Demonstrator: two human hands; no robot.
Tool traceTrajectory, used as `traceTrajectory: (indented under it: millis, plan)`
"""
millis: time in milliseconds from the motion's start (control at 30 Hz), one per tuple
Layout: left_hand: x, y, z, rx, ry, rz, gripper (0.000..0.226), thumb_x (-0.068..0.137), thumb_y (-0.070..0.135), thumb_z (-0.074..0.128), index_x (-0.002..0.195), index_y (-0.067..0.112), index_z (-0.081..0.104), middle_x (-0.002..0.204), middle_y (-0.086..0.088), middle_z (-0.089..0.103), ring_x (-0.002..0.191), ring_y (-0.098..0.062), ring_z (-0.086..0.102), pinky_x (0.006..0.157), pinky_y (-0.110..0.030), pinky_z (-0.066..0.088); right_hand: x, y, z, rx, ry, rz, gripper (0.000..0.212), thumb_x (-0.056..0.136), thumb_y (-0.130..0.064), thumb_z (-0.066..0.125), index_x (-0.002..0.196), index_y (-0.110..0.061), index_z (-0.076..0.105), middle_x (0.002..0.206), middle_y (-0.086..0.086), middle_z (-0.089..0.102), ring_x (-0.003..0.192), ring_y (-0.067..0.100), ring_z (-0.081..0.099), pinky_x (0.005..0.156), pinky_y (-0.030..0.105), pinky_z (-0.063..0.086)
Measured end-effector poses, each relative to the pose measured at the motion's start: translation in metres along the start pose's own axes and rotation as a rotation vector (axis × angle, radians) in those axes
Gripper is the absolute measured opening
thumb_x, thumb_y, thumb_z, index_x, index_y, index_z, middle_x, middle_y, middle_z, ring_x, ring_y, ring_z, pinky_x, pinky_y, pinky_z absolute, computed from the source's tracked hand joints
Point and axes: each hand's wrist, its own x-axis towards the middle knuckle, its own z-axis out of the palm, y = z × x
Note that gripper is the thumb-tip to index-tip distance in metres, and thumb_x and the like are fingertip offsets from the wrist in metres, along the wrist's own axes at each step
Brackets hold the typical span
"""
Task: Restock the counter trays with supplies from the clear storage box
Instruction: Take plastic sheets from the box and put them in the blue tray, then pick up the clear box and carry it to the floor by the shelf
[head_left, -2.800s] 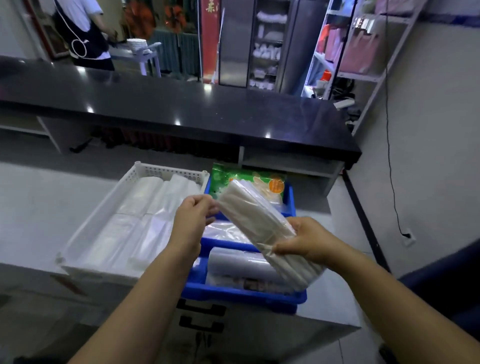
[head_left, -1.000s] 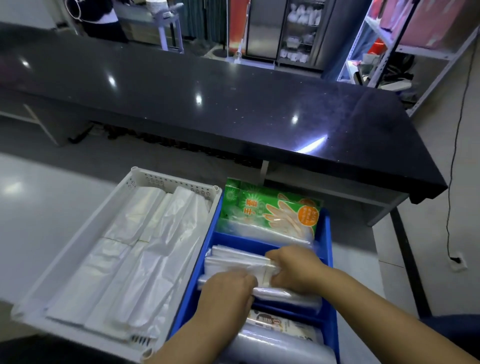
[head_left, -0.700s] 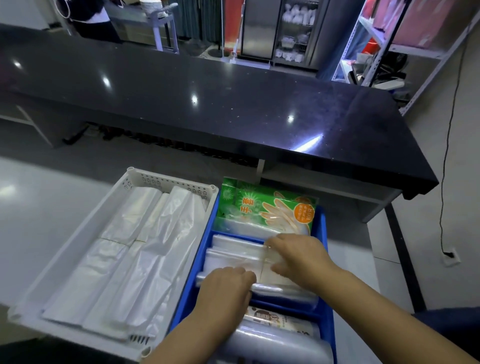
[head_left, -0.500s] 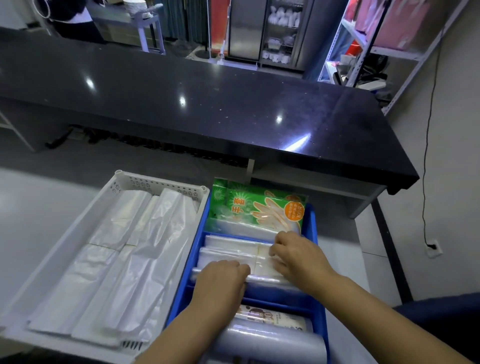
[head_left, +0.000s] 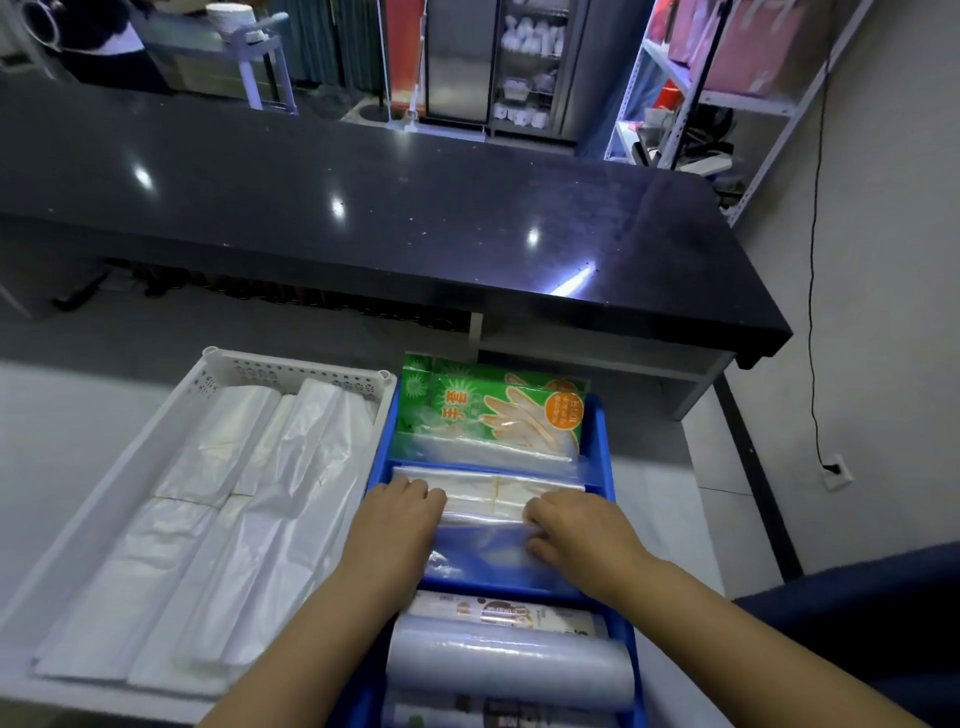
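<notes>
Pressing flat on a clear pack of plastic bags (head_left: 493, 499) in the middle compartment of the blue tray (head_left: 602, 457), the left hand (head_left: 400, 519) and right hand (head_left: 576, 525) were laid palm-down, fingers extended, gripping nothing. Restocking was judged well advanced: a green glove pack (head_left: 493, 410) filled the far compartment, rolls (head_left: 509, 660) the near one, and folded white bags (head_left: 249, 499) the white basket (head_left: 291, 370) alongside on the tabletop (head_left: 67, 436). No clear storage box was seen, so what remained could not be told; nothing obstructed the hands.
</notes>
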Motion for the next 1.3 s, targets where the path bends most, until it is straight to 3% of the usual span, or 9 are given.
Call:
traceTrajectory:
  millis: [100, 233, 300, 367, 433, 633, 800, 1067, 1300]
  plan:
    - [0.001, 0.001, 0.003, 0.03, 0.025, 0.005, 0.044, 0.017, 0.003, 0.077, 0.05, 0.018, 0.052, 0.048, 0.0, 0.053, 0.046, -0.021, 0.054, 0.041, -0.022, 0.036, 0.001, -0.002, -0.001, -0.059, 0.027, -0.014, 0.012, 0.084, -0.027, 0.05, 0.087, -0.018, 0.055, 0.094, 0.002, 0.065, 0.084, 0.024, 0.057, 0.06, 0.03, 0.036]
    - [0.0, 0.004, 0.005, -0.005, 0.081, -0.055, 0.043, 0.025, -0.003, 0.075, 0.057, 0.016, 0.052, 0.057, -0.001, 0.052, 0.05, -0.023, 0.05, 0.044, -0.026, 0.032, -0.006, -0.001, -0.005, -0.102, 0.175, -0.116, 0.012, 0.076, -0.02, 0.06, 0.086, -0.015, 0.063, 0.087, 0.003, 0.066, 0.079, 0.024, 0.058, 0.06, 0.035, 0.047]
    - [-0.003, 0.008, 0.006, -0.004, 0.065, -0.087, 0.042, 0.03, 0.001, 0.078, 0.057, 0.018, 0.051, 0.056, 0.001, 0.052, 0.05, -0.022, 0.05, 0.044, -0.026, 0.024, -0.008, 0.0, -0.006, -0.075, 0.151, -0.129, 0.013, 0.078, -0.02, 0.06, 0.089, -0.015, 0.062, 0.092, 0.002, 0.065, 0.083, 0.024, 0.057, 0.064, 0.035, 0.048]
    - [-0.007, 0.012, 0.01, -0.038, 0.026, -0.119, 0.029, 0.052, 0.007, 0.076, 0.07, 0.018, 0.056, 0.069, 0.0, 0.058, 0.065, -0.023, 0.057, 0.049, -0.029, 0.03, -0.009, 0.002, -0.004, -0.032, 0.081, -0.099, 0.016, 0.082, -0.024, 0.057, 0.097, -0.016, 0.058, 0.102, 0.001, 0.061, 0.09, 0.023, 0.054, 0.069, 0.036, 0.046]
    - [-0.01, 0.011, 0.01, -0.089, 0.005, -0.188, 0.016, 0.077, 0.009, 0.058, 0.091, 0.018, 0.057, 0.093, -0.003, 0.059, 0.089, -0.026, 0.055, 0.063, -0.034, 0.035, -0.007, 0.006, -0.004, -0.035, 0.069, -0.098, 0.017, 0.083, -0.025, 0.057, 0.097, -0.017, 0.055, 0.105, 0.0, 0.059, 0.092, 0.023, 0.053, 0.07, 0.037, 0.046]
    - [-0.042, 0.011, -0.011, -0.289, 0.086, -0.373, 0.026, 0.088, 0.018, 0.05, 0.11, 0.02, 0.061, 0.111, -0.002, 0.062, 0.103, -0.024, 0.055, 0.08, -0.033, 0.041, 0.008, 0.004, -0.005, 0.046, 0.16, -0.22, 0.022, 0.085, -0.036, 0.058, 0.099, -0.019, 0.06, 0.103, -0.001, 0.06, 0.092, 0.021, 0.054, 0.07, 0.033, 0.044]
    - [-0.087, 0.009, -0.021, -0.302, 0.17, -0.546, 0.021, 0.09, 0.03, 0.049, 0.107, 0.027, 0.061, 0.107, 0.005, 0.063, 0.1, -0.018, 0.055, 0.076, -0.029, 0.04, 0.02, -0.037, -0.014, 0.07, 0.198, -0.408, 0.018, 0.087, -0.027, 0.056, 0.098, -0.016, 0.063, 0.098, 0.005, 0.065, 0.092, 0.028, 0.058, 0.072, 0.039, 0.046]
    - [-0.179, -0.014, -0.043, -0.221, 0.294, -0.708, 0.015, 0.088, 0.032, 0.051, 0.096, 0.026, 0.062, 0.093, 0.008, 0.067, 0.088, -0.017, 0.059, 0.071, -0.031, 0.045, 0.003, -0.145, -0.024, 0.044, 0.149, -0.675, 0.019, 0.089, -0.033, 0.047, 0.099, -0.021, 0.059, 0.095, 0.0, 0.065, 0.091, 0.026, 0.058, 0.069, 0.034, 0.044]
    - [-0.322, -0.045, -0.057, -0.143, 0.377, -0.866, 0.007, 0.074, 0.023, 0.073, 0.078, 0.019, 0.068, 0.076, -0.001, 0.071, 0.071, -0.024, 0.066, 0.058, -0.033, 0.05, -0.018, -0.272, 0.004, -0.055, 0.115, -0.76, 0.022, 0.09, -0.032, 0.043, 0.093, -0.019, 0.059, 0.088, 0.0, 0.065, 0.083, 0.025, 0.059, 0.062, 0.032, 0.046]
